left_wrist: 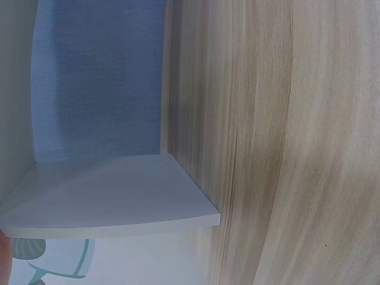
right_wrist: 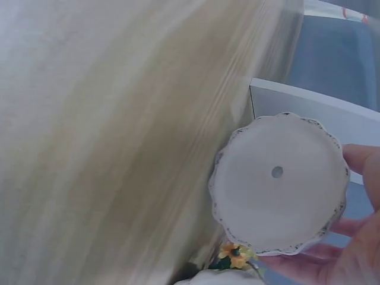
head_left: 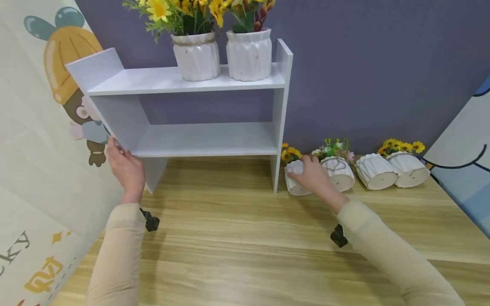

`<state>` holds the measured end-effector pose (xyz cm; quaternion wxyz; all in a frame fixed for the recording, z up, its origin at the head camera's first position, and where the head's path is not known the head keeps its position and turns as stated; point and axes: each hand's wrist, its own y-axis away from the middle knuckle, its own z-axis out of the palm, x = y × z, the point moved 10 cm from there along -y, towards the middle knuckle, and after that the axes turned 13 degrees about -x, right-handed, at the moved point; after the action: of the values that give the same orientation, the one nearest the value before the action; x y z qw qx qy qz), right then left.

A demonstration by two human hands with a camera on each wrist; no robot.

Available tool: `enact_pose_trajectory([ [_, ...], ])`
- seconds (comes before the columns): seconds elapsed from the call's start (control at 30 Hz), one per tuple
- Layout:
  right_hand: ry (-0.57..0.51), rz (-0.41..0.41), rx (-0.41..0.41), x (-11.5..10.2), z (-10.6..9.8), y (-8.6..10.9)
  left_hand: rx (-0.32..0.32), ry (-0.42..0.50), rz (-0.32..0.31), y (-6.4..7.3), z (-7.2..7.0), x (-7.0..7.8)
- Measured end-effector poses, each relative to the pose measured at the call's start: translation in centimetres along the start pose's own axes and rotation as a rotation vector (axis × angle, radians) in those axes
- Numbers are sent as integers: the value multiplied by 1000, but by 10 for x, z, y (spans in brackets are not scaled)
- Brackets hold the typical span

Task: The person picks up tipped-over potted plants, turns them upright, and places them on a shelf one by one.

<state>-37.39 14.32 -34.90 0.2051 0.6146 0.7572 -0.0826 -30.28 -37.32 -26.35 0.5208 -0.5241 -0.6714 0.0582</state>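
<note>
1. I see the held pot (right_wrist: 279, 193) just right of the shelf (head_left: 206, 139), tipped sideways: base toward me, long axis pointing at the wall (head_left: 375, 76), yellow flowers (head_left: 290, 154) beyond.
2. The right hand (head_left: 314, 175) grips it; the left hand (head_left: 128, 170) rests, fingers relaxed, against the shelf's left panel (head_left: 122, 121).
3. Farther right of the shelf, three more pots (head_left: 377, 172) lie sideways.
4. Fluted white pots; wood-grain table (head_left: 237, 246).

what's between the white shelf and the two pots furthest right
In the head view, two more: the pot gripped by the right hand, then the twine-tied flowerpot.
</note>
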Motion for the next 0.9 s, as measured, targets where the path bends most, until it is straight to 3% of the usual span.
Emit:
enact_pose_trajectory([
  [0.37,-125,-87,79,9,-1,19,-8,2,-22,0,1,-1],
  [0.67,-156,-207,145,3,-1,34,-5,1,-24,-1,2,-3],
  [0.9,-206,-235,207,5,-2,47,-4,2,-27,-1,2,-3],
])
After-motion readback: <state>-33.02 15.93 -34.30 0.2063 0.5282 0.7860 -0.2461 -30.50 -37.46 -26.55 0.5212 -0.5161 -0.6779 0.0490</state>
